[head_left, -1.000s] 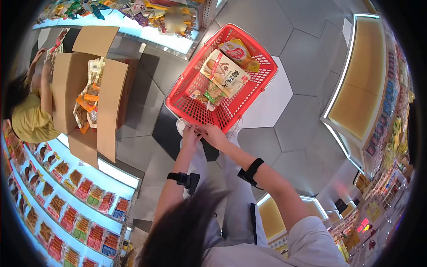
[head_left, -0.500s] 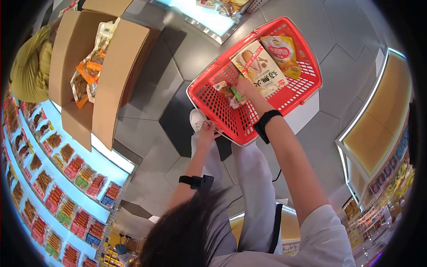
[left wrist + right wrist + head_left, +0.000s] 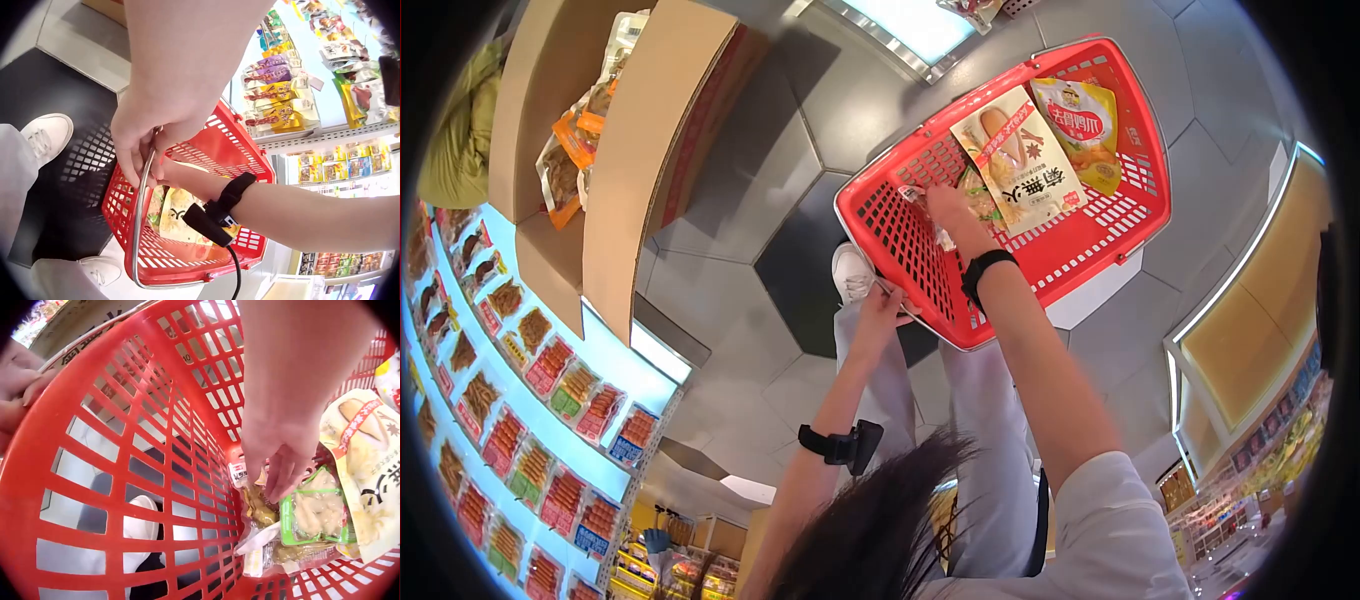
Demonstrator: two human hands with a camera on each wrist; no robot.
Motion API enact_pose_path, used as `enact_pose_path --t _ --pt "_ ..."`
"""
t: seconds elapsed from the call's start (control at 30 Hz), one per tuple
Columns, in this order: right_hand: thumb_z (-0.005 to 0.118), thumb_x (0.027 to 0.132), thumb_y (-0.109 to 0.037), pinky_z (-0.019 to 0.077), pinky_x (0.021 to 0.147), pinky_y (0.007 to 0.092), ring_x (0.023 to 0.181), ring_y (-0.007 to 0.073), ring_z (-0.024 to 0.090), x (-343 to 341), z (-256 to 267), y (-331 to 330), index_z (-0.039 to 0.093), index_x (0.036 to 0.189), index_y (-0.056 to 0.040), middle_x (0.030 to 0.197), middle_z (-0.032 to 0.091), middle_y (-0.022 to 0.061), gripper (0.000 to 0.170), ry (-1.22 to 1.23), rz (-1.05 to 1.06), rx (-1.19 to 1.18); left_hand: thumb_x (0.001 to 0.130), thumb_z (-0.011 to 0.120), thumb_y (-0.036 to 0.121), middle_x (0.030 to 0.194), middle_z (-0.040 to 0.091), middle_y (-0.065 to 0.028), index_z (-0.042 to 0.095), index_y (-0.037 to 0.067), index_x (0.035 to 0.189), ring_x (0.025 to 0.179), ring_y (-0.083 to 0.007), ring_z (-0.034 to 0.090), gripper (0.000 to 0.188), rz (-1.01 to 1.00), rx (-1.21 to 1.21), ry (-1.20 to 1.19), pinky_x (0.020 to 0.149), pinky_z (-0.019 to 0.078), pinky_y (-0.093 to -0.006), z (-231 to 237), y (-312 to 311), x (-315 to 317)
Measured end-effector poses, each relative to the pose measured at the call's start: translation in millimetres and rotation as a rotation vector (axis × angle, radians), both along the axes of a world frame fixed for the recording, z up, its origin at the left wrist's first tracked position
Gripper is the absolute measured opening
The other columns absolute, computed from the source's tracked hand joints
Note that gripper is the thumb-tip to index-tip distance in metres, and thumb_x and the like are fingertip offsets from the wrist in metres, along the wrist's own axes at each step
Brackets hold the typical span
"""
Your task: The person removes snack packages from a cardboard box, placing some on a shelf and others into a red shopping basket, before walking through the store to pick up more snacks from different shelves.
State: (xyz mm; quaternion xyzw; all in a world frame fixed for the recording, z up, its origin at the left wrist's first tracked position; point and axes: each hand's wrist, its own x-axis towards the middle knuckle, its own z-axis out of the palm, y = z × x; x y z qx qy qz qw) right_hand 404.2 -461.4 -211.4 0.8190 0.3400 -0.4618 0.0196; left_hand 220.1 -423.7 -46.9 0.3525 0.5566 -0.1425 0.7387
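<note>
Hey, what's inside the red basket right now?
A cream packet, a yellow bag, a green-edged tray of pale food and a brown-food packet partly beneath it. The right grip hides part of that packet; whatever lies fully under the cream packet is covered.

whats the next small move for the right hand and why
The right hand should probably firmly pinch the clear plastic packet of brownish food: that hand reaches down to it, and the left hand holds the silver metal handle of the red plastic basket, likely steadying it.
</note>
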Motion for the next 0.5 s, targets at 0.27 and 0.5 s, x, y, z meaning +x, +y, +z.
enact_pose_path --t 0.27,0.5 --pt "0.057 0.080 -0.019 0.0455 0.058 0.0366 0.065 0.0272 0.059 88.1 133.2 -36.3 0.058 0.079 -0.0046 0.069 0.059 0.0138 0.015 -0.405 -0.594 0.713 0.093 0.039 0.022 0.082 0.056 -0.0051 0.044 0.006 0.097 0.085 -0.0190 0.060 0.017 -0.056 0.020 0.025 0.072 0.0479 -0.0325 1.4 0.2 0.7" --pt "0.063 0.076 -0.032 0.0436 0.075 0.0377 0.091 0.0293 0.054 265.1 157.0 -163.0 0.055 0.104 -0.0047 0.096 0.057 0.0160 0.040 -0.913 -0.513 0.408 0.093 0.039 0.021 0.080 0.056 -0.0047 0.043 0.007 0.094 0.082 -0.0196 0.060 0.015 -0.034 0.059 0.082 0.072 0.0472 -0.0354 18.1 -5.3 10.3"
